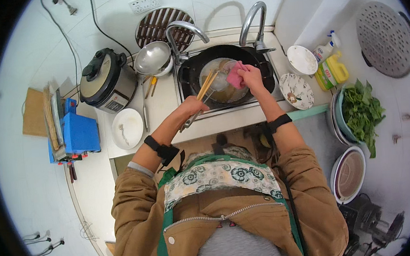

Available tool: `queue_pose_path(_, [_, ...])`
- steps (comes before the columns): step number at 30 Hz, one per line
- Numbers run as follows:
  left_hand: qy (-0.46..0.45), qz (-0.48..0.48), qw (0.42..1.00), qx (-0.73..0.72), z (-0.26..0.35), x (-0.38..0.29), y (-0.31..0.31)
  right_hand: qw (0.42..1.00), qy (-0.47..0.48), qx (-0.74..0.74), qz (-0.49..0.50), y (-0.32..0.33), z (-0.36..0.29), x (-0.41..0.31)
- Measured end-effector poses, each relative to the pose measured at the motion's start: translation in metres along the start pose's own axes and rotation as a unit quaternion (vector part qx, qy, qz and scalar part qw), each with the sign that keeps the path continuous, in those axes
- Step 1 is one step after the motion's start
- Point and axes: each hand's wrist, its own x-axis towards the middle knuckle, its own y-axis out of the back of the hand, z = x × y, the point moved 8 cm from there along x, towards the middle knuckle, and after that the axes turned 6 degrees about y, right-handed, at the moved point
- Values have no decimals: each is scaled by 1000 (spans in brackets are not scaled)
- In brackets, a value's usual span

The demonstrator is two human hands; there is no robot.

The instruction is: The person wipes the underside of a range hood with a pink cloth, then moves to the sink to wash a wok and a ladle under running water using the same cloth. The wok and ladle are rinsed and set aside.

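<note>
A black wok (190, 66) sits in the sink, holding cloudy water. Over its near left rim, my left hand (193, 106) grips a pair of wooden chopsticks (207, 84) together with a metal-handled utensil (189, 123). The chopstick tips point into the wok; the utensil's far end looks like a round ladle or strainer head, partly lost in the water. A folded pink cloth (235, 76) is pinched in my right hand (251, 77) above the wok's right half, close to the utensil head. The cloth hides some of the water below it.
Two curved faucets (187, 25) (262, 20) rise behind the wok. An electric pressure cooker (110, 81), metal bowls (153, 56) and a white plate (127, 129) stand left. To the right are a patterned plate (296, 91), a white bowl (302, 60), a yellow jug (331, 72) and leafy greens (362, 108).
</note>
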Motion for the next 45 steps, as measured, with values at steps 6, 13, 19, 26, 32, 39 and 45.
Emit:
queue_pose_path(6, [39,-31,998,40,-3,71,-10,995,-41,-85,-14,-4,59,55])
queue_pose_path(13, [83,-45,991,95,-19,105,-12,984,-88,-153,-20,6,98,80])
queue_pose_path(19, [45,-33,975,217,-14,107,3,932,-59,-354,-49,1,120,117])
queue_pose_path(26, [-55,30,993,102,7,110,19,863,11,-479,-161,-38,157,96])
queue_pose_path(32, [153,-216,921,-287,-3,137,-49,925,-19,-367,-93,-32,141,80])
queue_pose_path(39, [196,-197,924,-264,-34,160,-76,909,-29,-401,-107,-40,167,80])
queue_pose_path(45, [184,-152,918,-318,-44,169,-75,916,-34,-389,-91,-38,192,84])
